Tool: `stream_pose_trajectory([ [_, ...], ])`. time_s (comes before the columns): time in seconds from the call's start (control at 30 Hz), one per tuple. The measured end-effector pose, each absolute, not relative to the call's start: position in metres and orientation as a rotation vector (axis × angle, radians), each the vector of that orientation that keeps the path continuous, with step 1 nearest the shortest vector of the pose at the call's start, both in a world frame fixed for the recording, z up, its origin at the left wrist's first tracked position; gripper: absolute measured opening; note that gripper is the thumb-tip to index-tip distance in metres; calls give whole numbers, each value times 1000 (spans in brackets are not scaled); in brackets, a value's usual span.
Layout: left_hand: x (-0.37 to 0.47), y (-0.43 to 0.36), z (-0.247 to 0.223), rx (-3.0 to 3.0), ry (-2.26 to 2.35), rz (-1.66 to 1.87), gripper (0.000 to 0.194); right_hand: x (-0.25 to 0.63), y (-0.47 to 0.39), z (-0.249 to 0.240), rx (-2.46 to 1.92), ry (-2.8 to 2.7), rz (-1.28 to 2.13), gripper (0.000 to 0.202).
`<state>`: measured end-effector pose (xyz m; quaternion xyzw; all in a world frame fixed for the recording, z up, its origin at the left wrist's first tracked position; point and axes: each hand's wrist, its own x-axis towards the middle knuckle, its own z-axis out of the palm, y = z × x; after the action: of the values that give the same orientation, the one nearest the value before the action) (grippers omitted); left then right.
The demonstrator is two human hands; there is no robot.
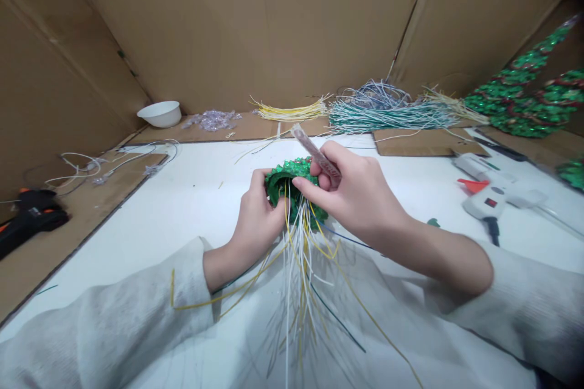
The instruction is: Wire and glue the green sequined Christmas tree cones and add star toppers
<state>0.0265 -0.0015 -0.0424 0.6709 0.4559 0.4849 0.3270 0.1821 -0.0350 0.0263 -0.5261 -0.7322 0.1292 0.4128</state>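
A green, spiky, hollow piece (294,168) is held above the white table surface, its opening facing me. My left hand (261,214) grips it on the left, with the thumb at the opening. Long white, yellow and dark green wires (302,255) come out of the piece and fan down toward me. My right hand (351,185) is closed around a brownish, translucent stick (314,152) that points up and left. Its thumb and a finger touch the piece's right rim near the wires; whether they pinch a wire is unclear.
Behind lie yellow-white wires (292,110), green-white wires (392,117), clear beads (213,120) and a white bowl (160,114). A black glue gun (31,216) is at left. On the right are a white switch device (484,203) and green beaded trees (524,94). Cardboard walls (255,24) surround the table.
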Motion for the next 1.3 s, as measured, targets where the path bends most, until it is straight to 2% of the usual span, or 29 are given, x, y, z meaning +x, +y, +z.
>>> stream_pose_trajectory([
  [0.73, 32, -3, -37, 1782, 1318, 1306, 15, 183, -37, 21, -1260, -1915, 239, 26],
  [1.3, 32, -7, -36, 1814, 1341, 1200, 18, 184, -35, 21, -1277, -1896, 215, 28],
])
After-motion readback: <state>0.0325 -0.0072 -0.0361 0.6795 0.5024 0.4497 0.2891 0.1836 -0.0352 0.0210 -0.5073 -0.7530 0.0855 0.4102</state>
